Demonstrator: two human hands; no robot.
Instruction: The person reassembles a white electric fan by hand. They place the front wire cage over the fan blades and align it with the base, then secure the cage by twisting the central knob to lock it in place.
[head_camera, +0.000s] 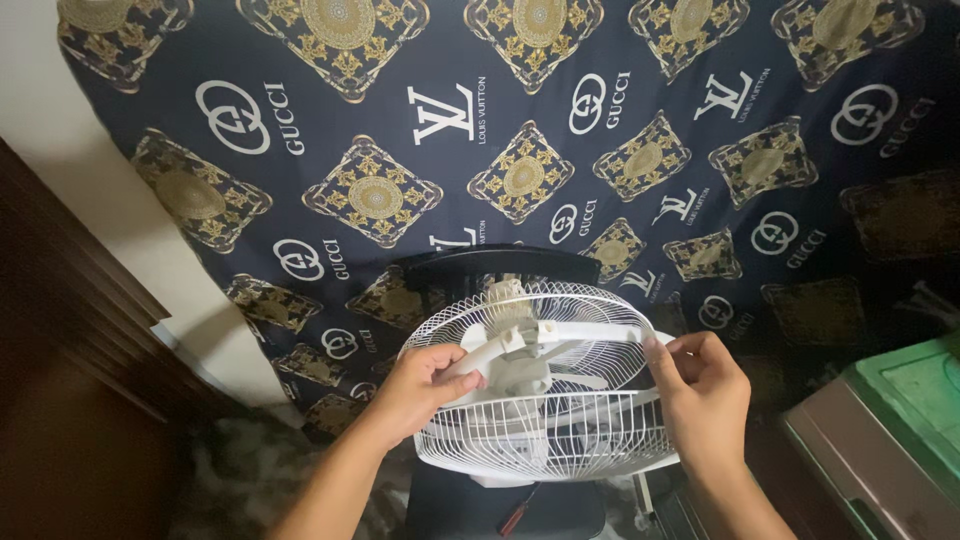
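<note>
A white electric fan (545, 400) with a round wire guard stands below me, its pale blades visible inside the cage. My left hand (425, 385) grips the white rim of the guard on its left side, thumb over the ring. My right hand (705, 385) pinches the rim on the right side, fingers curled over the edge. A black curved base or part (495, 265) lies just behind the fan.
A dark blue cloth (560, 150) with gold medallions and white logos covers the surface behind. A dark wooden cabinet (70, 340) stands at the left. A grey and green box (885, 430) sits at the right. A red-handled screwdriver (518, 515) lies beneath the fan.
</note>
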